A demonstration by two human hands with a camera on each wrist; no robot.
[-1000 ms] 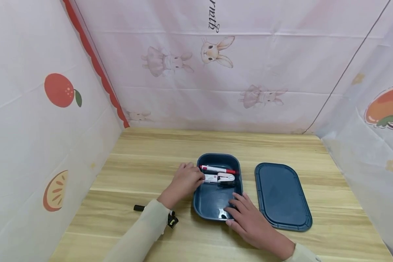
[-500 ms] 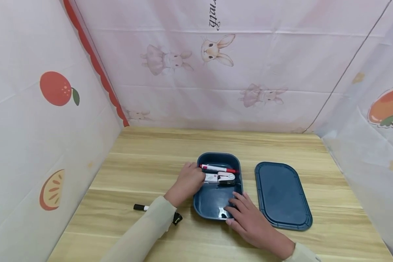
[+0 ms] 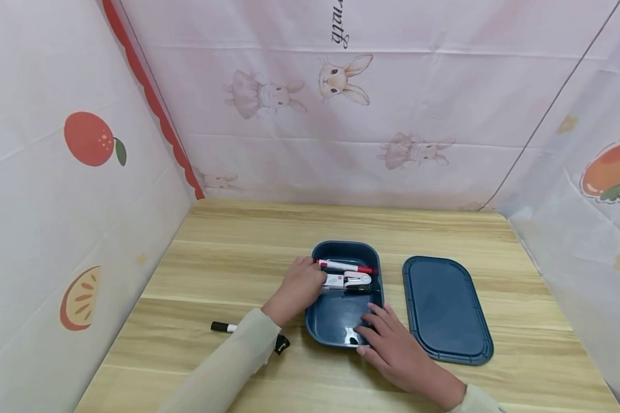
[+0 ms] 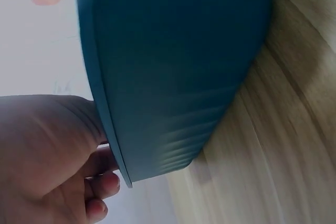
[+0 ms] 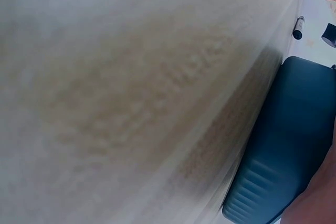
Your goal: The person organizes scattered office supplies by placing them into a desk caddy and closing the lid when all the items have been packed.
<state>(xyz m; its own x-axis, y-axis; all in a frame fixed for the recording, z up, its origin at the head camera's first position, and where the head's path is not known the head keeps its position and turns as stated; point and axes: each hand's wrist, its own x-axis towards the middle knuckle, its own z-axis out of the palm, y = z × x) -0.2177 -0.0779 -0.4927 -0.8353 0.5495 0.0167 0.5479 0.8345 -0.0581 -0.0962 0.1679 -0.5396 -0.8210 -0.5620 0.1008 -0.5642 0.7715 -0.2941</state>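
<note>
A dark blue open box [image 3: 336, 315] stands mid-table. Across its far half lie a red-and-white marker [image 3: 343, 266], a small white item with a rounded pale end [image 3: 356, 279], its kind unclear, and a clear pen with a black end [image 3: 359, 289]. My left hand [image 3: 294, 289] reaches over the left rim with bent fingers by the left ends of the white item and pen; its fingertips are hidden, so any hold is unclear. My right hand [image 3: 392, 347] rests at the box's near right corner, loosely spread fingers inside, thumb outside the near rim.
A matching blue lid [image 3: 448, 310] lies flat to the right of the box. On the left, a black-capped white marker [image 3: 222, 327] is partly covered by my left sleeve [image 3: 232, 358]. Printed cloth walls [image 3: 310, 172] enclose the wooden table [image 3: 248, 229] at the back and sides.
My left hand and forearm have shifted slightly right and away from me. The pen's black end shows more plainly beside the white item. My right hand and the box stay put.
</note>
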